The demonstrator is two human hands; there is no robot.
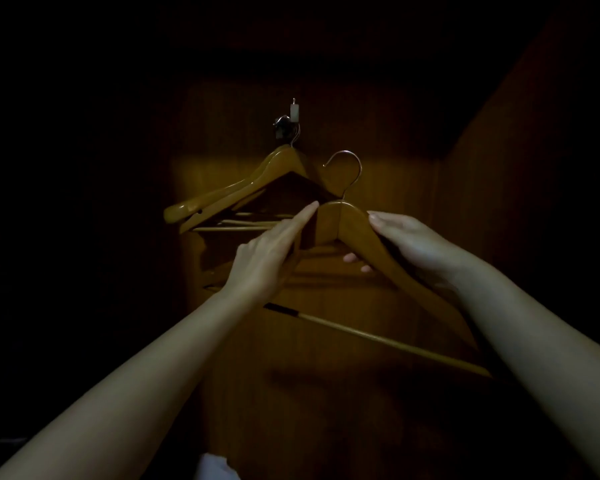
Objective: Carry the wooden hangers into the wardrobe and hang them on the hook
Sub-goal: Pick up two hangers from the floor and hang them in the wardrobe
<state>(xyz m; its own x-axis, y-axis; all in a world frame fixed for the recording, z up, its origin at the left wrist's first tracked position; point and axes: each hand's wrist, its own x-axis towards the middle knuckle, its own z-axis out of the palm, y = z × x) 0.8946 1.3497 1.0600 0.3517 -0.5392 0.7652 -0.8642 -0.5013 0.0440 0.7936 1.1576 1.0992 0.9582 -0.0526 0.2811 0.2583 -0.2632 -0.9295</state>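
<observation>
— Where's the wooden hanger?
— Centre frame, lower right of the hook where other hangers hang. The right hand has its grip curled round it. The left hand lays a straight forefinger on it, grip unclear.

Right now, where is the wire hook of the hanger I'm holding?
The wire hook sits centre frame in the head view, free, just right of and below the wall hook, beside the hung hangers.
</observation>
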